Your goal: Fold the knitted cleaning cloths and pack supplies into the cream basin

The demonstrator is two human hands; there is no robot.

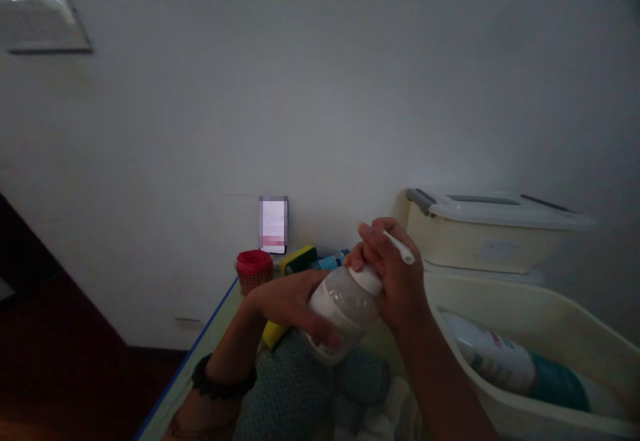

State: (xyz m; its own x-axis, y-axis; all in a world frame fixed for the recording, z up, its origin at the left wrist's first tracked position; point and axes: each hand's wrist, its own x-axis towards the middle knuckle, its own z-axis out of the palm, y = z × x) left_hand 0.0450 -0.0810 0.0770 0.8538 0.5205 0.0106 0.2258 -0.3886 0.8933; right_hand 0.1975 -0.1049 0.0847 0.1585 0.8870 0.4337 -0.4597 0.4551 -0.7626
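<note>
In the head view, a clear pump bottle (350, 301) with a white label and white pump top is held tilted between both hands. My left hand (300, 304) is wrapped round the bottle's body. Up at the top, my right hand (395, 261) grips the white pump head (399, 246), whose spout sticks out between the fingers. Below the bottle lies a bunched blue-green knitted cloth (290, 388). A yellow item (273, 334) shows partly behind my left wrist, and its kind is hidden.
A phone (273, 224) leans on the wall behind a small red woven basket (255, 271). Beside it lie a yellow-green sponge (299, 260) and a blue tube (330, 261). To the right, an open cream bin (550, 294) holds a white-and-teal bottle (515, 361); a lidded box (480, 241) stands behind.
</note>
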